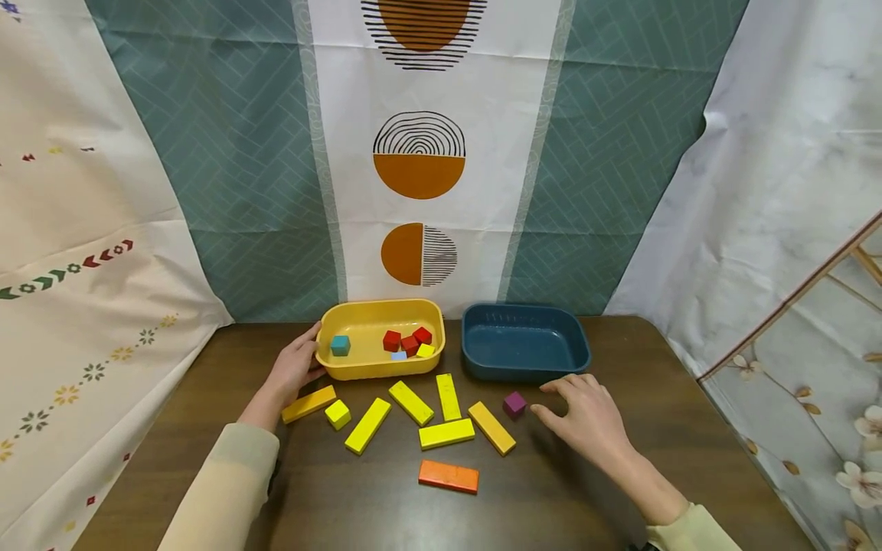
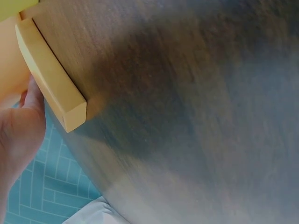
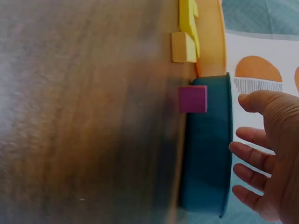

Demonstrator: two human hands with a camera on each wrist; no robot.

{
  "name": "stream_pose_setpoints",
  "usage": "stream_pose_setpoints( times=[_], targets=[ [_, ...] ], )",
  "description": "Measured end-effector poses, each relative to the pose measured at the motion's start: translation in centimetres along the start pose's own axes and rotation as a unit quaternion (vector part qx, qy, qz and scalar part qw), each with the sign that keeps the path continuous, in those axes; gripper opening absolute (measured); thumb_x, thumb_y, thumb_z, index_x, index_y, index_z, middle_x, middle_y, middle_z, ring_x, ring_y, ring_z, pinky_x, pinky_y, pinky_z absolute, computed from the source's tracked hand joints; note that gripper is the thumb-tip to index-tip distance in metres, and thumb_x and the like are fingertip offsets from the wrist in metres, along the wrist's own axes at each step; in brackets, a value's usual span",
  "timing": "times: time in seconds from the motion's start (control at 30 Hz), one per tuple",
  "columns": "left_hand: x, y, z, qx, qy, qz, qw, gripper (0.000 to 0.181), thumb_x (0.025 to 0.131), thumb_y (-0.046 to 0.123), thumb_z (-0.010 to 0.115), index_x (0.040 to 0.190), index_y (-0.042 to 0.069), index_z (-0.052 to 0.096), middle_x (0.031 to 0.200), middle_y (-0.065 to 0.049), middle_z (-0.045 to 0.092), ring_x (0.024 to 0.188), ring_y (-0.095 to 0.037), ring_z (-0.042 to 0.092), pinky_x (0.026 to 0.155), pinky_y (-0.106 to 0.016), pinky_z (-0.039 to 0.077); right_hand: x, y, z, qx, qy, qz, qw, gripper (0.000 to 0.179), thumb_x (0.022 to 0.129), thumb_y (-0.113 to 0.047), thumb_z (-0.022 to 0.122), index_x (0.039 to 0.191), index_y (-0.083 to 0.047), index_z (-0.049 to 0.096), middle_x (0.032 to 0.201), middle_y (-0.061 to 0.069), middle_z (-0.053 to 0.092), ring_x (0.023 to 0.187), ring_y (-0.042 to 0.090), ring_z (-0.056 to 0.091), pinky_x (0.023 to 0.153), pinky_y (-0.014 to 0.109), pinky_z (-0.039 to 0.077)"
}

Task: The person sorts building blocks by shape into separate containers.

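Observation:
My left hand rests against the left end of the yellow bin, which holds red cubes, a teal cube, a yellow block and a light blue one. Just beside that hand lies an amber block. My right hand hovers with parted fingers in front of the dark blue bin, which has nothing in it. A purple cube sits on the table just left of the right thumb, apart from it. The right wrist view shows the same hand with nothing between thumb and fingers.
Several yellow blocks and a yellow cube are spread over the table before the bins. An amber block lies left of the purple cube, an orange block nearer me. Patterned cloth hangs behind.

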State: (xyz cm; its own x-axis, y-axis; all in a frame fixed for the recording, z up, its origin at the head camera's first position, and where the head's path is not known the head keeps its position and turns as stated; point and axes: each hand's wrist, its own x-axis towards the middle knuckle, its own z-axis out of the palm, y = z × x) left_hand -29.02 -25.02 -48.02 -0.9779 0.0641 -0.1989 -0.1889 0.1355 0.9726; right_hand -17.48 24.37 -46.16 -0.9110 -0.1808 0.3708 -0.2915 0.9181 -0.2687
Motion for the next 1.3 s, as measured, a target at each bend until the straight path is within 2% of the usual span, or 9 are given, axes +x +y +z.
stream_pose_setpoints(
  times=[0.3, 0.43, 0.57, 0.67, 0.87, 1.3],
  targets=[
    [0.3, -0.2, -0.1, -0.003, -0.003, 0.0, 1.0, 0.059, 0.109, 0.021, 0.032, 0.165, 0.033, 0.014, 0.17, -0.014, 0.014, 0.141, -0.041, 0.039, 0.114, -0.055, 0.036, 0.1, -0.4, 1.5, -0.022, -0.043, 0.034, 0.9983, 0.043, 0.081, -0.05, 0.082, 0.106, -0.015, 0.078, 0.101, 0.0, 0.069, 0.104, 0.028, 0.055, 0.084, 0.047, 0.047],
    [0.5, 0.0, 0.0, -0.001, 0.0, -0.002, 1.0, 0.059, 0.109, 0.022, 0.032, 0.164, 0.033, 0.014, 0.17, -0.013, 0.014, 0.141, -0.041, 0.039, 0.113, -0.055, 0.036, 0.4, -0.8, 2.2, -0.025, -0.049, 0.043, 0.9976, 0.044, 0.08, -0.052, 0.083, 0.103, -0.015, 0.078, 0.097, -0.001, 0.068, 0.099, 0.027, 0.054, 0.081, 0.045, 0.046],
    [-0.3, 1.1, 0.2, -0.006, -0.002, -0.014, 0.9999, 0.06, 0.109, 0.018, 0.033, 0.165, 0.029, 0.013, 0.17, -0.015, 0.012, 0.142, -0.043, 0.038, 0.114, -0.056, 0.034, 0.4, -1.0, 2.8, -0.032, -0.044, 0.036, 0.9979, 0.044, 0.079, -0.053, 0.083, 0.1, -0.014, 0.078, 0.094, -0.002, 0.067, 0.095, 0.025, 0.054, 0.078, 0.043, 0.046],
    [-0.6, 1.3, 0.3, -0.014, -0.003, -0.021, 0.9997, 0.061, 0.109, 0.016, 0.033, 0.165, 0.027, 0.013, 0.17, -0.016, 0.011, 0.143, -0.044, 0.036, 0.115, -0.057, 0.033, 0.4, -1.1, 3.1, -0.04, -0.041, 0.03, 0.9979, 0.044, 0.078, -0.053, 0.083, 0.098, -0.014, 0.078, 0.092, -0.002, 0.066, 0.093, 0.025, 0.053, 0.076, 0.041, 0.045],
    [0.3, 0.2, 0.1, -0.007, 0.006, -0.013, 0.9999, 0.058, 0.11, 0.022, 0.032, 0.165, 0.033, 0.015, 0.17, -0.013, 0.014, 0.141, -0.04, 0.038, 0.114, -0.055, 0.036, 1.0, -1.5, 3.4, -0.064, -0.051, 0.032, 0.9961, 0.047, 0.076, -0.055, 0.085, 0.098, -0.013, 0.079, 0.09, 0.0, 0.066, 0.091, 0.025, 0.051, 0.075, 0.039, 0.043],
    [0.4, -0.1, 0.0, 0.0, 0.006, -0.011, 0.9999, 0.058, 0.11, 0.024, 0.032, 0.164, 0.034, 0.015, 0.17, -0.01, 0.012, 0.144, -0.04, 0.037, 0.114, -0.054, 0.036, 1.2, -1.8, 3.8, -0.084, -0.056, 0.035, 0.9943, 0.047, 0.075, -0.054, 0.085, 0.096, -0.012, 0.078, 0.085, 0.0, 0.063, 0.088, 0.026, 0.051, 0.073, 0.04, 0.044]
  ],
)
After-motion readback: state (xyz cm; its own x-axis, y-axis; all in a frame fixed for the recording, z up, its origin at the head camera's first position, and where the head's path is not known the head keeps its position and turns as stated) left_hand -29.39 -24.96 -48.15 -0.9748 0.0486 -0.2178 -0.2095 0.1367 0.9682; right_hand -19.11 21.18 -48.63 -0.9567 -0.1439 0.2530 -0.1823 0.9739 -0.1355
